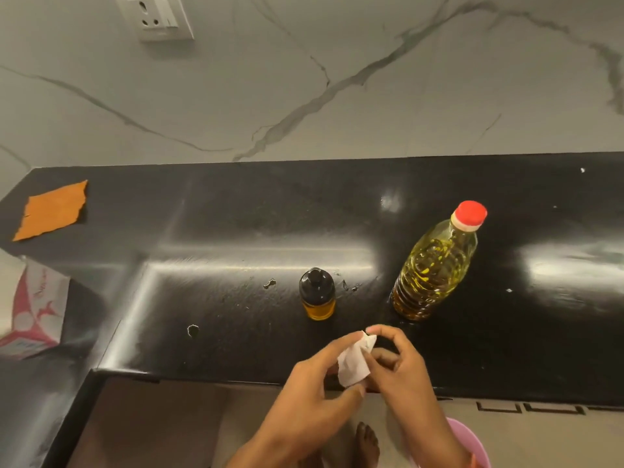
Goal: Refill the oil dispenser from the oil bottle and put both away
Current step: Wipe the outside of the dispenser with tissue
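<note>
- Oil dispenser [317, 294]: small bottle with a black domed top and amber oil in its lower part, standing upright on the black countertop [209, 231]. It lies beyond both hands, slightly toward the left hand's side, and touches neither.
- Oil bottle [435, 265]: clear ribbed plastic bottle of yellow oil, closed with a red cap [470, 214], standing on the countertop to the right of the dispenser and apart from it. It is beyond the right hand, untouched.
- Left hand [317, 376]: reaches in from below over the counter's front edge; its thumb and fingers pinch the lower and left side of a white tissue [354, 361].
- Right hand [401, 363]: fingers curled, with forefinger and thumb pinching the upper right corner of the same tissue. The two hands meet at the tissue, near the counter's front edge, just in front of the dispenser.
- Countertop surface: small droplets and smears [270, 283] lie to the left and right of the dispenser; one ring-shaped mark [192, 330] sits further left.
- Orange cloth [52, 211]: flat on the far left corner of the countertop, well apart from the hands.
- Background: marbled grey wall with a white wall socket [155, 15] at upper left.
- Below the counter: a bare foot [366, 440] on the floor and the rim of a pink basin [472, 444] at lower right.
</note>
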`<state>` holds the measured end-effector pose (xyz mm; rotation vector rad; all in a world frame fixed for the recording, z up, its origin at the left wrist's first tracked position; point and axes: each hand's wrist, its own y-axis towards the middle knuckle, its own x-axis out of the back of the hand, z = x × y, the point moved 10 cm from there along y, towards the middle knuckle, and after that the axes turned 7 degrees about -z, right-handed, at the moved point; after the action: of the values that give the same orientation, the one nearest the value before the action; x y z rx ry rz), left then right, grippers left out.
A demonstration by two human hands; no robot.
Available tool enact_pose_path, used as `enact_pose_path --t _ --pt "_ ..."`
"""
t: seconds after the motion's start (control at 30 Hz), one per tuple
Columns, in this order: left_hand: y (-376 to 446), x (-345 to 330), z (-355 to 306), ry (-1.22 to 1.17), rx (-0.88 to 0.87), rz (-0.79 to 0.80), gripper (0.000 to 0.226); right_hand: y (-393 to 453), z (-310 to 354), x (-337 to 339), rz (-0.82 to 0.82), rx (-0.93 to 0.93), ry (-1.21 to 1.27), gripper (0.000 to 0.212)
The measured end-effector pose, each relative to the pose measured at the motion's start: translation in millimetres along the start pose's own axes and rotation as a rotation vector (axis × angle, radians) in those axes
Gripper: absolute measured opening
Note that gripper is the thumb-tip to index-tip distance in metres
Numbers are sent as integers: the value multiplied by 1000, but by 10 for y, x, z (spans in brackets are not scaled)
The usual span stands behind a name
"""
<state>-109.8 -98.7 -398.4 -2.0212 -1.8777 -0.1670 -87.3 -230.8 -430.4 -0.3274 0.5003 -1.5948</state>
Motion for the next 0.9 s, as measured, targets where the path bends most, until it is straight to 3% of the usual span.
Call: enact_pose_path --t 0.13,0.2,0.27,0.37,0.47,0.63,0.7,0.77,0.9 --pt "66 44 29 -180 66 28 61 123 13 38 62 62 -48 21" --pt "162 234 206 -288 146 -145 48 199 0 105 28 91 -46 18" --pt "224 499 449 -188 206 -385 34 251 4 151 10 104 -48 18" --pt "353 663 698 24 249 -524 54 295 -5 202 24 108 -85 22" --pt "604 616 745 174 214 -506 80 309 9 255 27 93 -123 33" --pt "899 543 679 269 182 -536 90 249 150 305 39 118 -154 33" --pt "917 581 658 260 168 -571 86 237 172 304 25 135 -160 32" --pt "922 615 621 240 136 -572 67 232 188 276 14 164 -175 32" --pt "975 673 560 224 111 -516 64 195 262 189 -3 226 -203 32"
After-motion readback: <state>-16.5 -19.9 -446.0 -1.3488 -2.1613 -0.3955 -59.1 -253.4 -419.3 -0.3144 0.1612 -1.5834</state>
